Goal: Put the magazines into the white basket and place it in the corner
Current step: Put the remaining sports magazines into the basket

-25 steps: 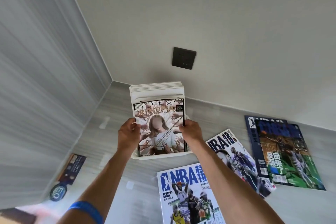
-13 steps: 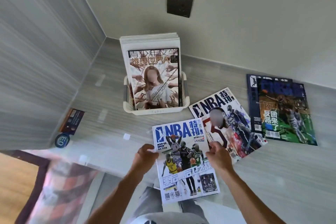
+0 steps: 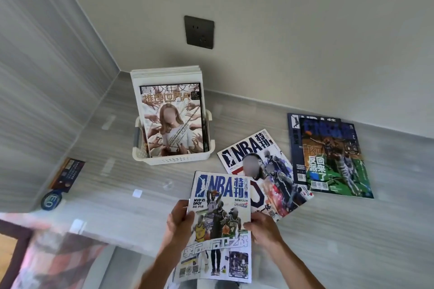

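The white basket (image 3: 175,159) stands on the grey counter near the corner, with several magazines upright in it; the front one (image 3: 172,119) shows a woman among reaching hands. Nearer to me, my left hand (image 3: 179,220) and my right hand (image 3: 263,229) grip the two side edges of an NBA magazine (image 3: 217,225), lifted off the counter. A second NBA magazine (image 3: 265,171) lies flat to its right. Two more overlapping magazines (image 3: 331,157) lie flat at the far right.
A dark wall socket (image 3: 199,31) is on the back wall above the basket. A small card (image 3: 67,172) and a round blue badge (image 3: 51,199) lie by the left wall. The counter's front edge (image 3: 105,239) runs just below my hands.
My hands left the magazine set in the basket, came back toward me and took the NBA magazine by its sides. It has since risen off the counter.
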